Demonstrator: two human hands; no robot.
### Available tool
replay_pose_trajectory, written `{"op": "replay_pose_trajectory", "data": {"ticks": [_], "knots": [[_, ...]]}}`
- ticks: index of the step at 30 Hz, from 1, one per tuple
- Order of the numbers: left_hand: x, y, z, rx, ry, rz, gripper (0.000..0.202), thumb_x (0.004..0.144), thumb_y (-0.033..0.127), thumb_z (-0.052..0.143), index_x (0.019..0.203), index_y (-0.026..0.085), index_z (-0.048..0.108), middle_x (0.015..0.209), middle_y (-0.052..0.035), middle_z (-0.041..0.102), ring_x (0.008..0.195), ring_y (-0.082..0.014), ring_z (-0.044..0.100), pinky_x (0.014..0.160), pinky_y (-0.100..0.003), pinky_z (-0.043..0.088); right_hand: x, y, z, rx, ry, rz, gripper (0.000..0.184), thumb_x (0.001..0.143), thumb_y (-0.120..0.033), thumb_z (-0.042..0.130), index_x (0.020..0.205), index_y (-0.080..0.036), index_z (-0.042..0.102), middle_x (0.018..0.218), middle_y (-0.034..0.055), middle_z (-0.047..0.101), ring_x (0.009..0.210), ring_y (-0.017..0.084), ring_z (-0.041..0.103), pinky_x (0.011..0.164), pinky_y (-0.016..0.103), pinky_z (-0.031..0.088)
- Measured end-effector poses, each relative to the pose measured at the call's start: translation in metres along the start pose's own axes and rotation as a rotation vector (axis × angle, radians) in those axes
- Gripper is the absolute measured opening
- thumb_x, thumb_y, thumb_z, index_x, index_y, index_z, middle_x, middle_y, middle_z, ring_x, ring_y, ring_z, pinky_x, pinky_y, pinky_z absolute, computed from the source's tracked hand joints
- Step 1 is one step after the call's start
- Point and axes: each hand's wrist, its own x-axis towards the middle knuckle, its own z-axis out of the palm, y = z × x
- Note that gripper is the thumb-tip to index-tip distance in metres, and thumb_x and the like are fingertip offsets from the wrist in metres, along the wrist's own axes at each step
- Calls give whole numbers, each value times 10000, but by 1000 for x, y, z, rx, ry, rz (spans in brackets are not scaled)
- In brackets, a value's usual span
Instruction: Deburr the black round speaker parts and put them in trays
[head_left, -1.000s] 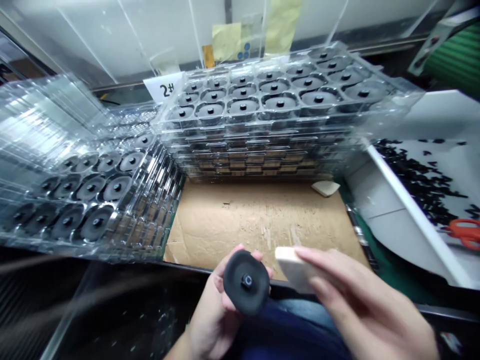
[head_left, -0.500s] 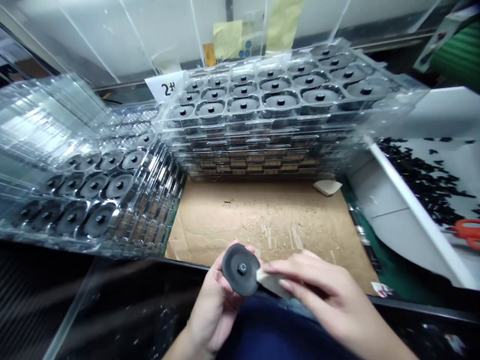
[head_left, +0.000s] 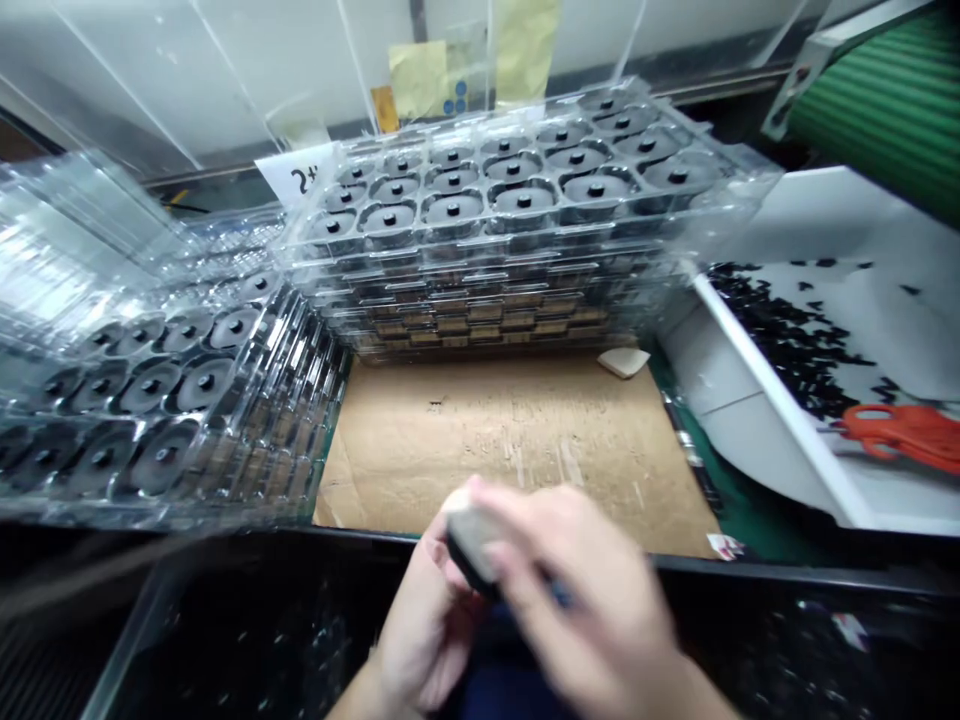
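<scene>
right hand [head_left: 592, 600] over left hand [head_left: 420, 640], fingers curled; blurred

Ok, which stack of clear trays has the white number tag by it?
The rear stack, behind the cardboard: the tag stands at its left corner. The left stack shows none.
</scene>
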Motion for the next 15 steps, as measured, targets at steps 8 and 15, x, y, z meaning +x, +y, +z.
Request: {"op": "replay_pose_trajectory", "data": {"ticks": [8,15], "knots": [[-6,0,5,63,-33,-24,388,582,296,804,954,239,708,1026,-48,717,997,-207,631,927,-291,452,11,-12,12,-52,-168,-31,238,857,-109,459,996,-134,651,773,34,696,633,140,619,611,282,493],[-6,4,8,29,-56,-149,557,393,135,874,910,274,721,949,-15,746,844,-174,678,783,-237,510,-9,-5,-24,-74,-347,22,246,851,-99,495,996,-250,623,854,-50,712,698,90,643,647,203,477]]}}
